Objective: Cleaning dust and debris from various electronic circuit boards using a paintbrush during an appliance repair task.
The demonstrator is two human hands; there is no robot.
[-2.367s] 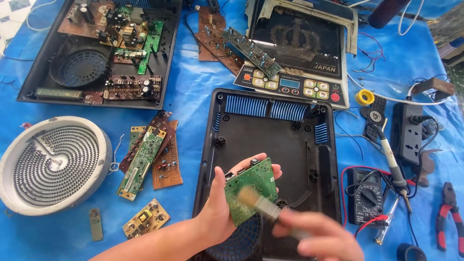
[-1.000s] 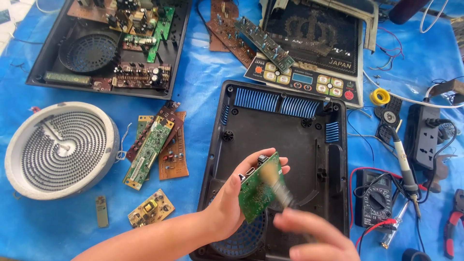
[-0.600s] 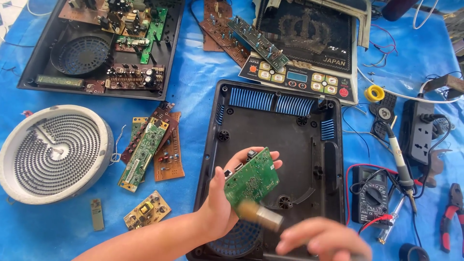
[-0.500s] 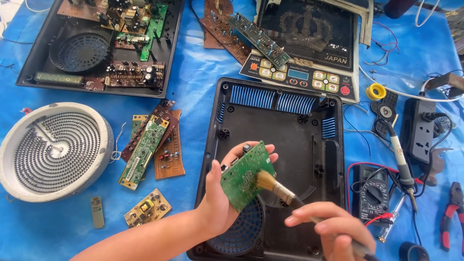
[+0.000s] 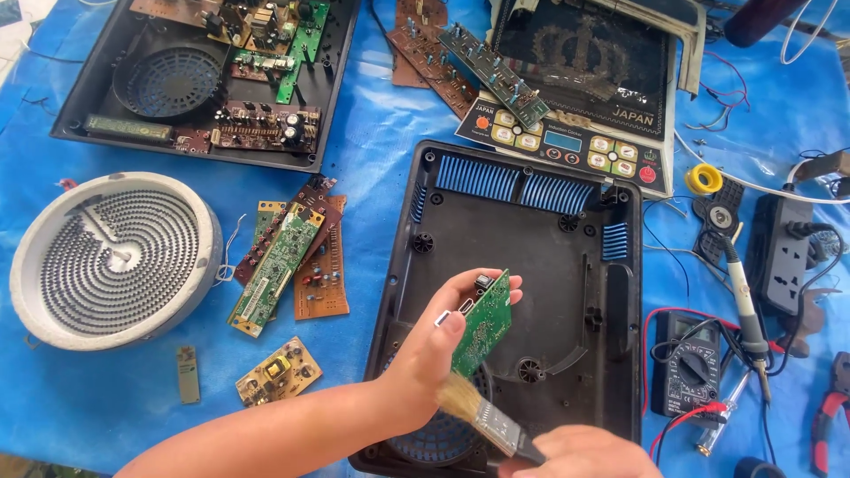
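My left hand [image 5: 438, 341] grips a small green circuit board [image 5: 483, 323] by its edges and holds it tilted on edge above an empty black plastic casing [image 5: 522, 239]. At the bottom edge of the view, my right hand [image 5: 580, 453] holds a paintbrush [image 5: 482, 418] with pale bristles and a metal ferrule. The bristles sit just below the board's lower corner, apart from it.
Loose circuit boards [image 5: 292, 261] lie left of the casing, beside a round white heating coil [image 5: 111, 257]. A second black casing with boards [image 5: 212, 75] and a cooker top panel [image 5: 584, 84] are behind. A multimeter [image 5: 692, 372], soldering iron [image 5: 748, 305], power strip [image 5: 784, 252] and pliers [image 5: 828, 416] lie right.
The brush swept over the board's face, then dropped below it. My left hand has turned the board more on edge. The view shifted slightly.
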